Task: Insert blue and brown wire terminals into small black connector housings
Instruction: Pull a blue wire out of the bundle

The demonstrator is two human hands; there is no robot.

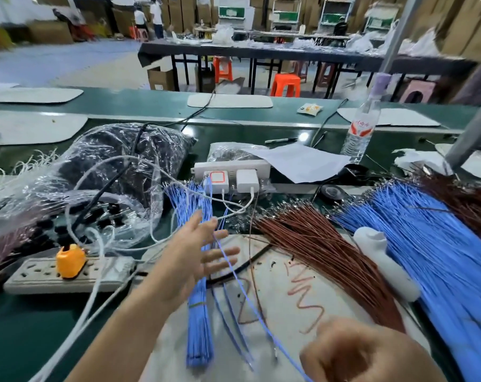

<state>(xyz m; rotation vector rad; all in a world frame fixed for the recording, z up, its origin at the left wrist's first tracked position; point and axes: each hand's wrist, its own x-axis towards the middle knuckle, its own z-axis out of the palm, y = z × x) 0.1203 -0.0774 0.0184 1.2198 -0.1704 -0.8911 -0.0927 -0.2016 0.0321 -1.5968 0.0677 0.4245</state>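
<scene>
Right hand (366,354) blurred, fingers curled; grip on loose blue wire (250,296) cannot be told. Left hand (195,255) released, spread over blue wire bundle (199,326).

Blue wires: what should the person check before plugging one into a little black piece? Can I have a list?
1. Is the left hand free? Ok: it is open, fingers spread, holding nothing.
2. Is the right hand free? Cannot tell: it is curled and blurred, and a loose blue wire runs toward it.
3. Is the blue wire bundle close? Ok: it lies right by the left hand.
4. Are the brown wires close? Ok: they lie fanned out to the right.
5. Are black connector housings ready? Cannot tell: none shows plainly.
</scene>
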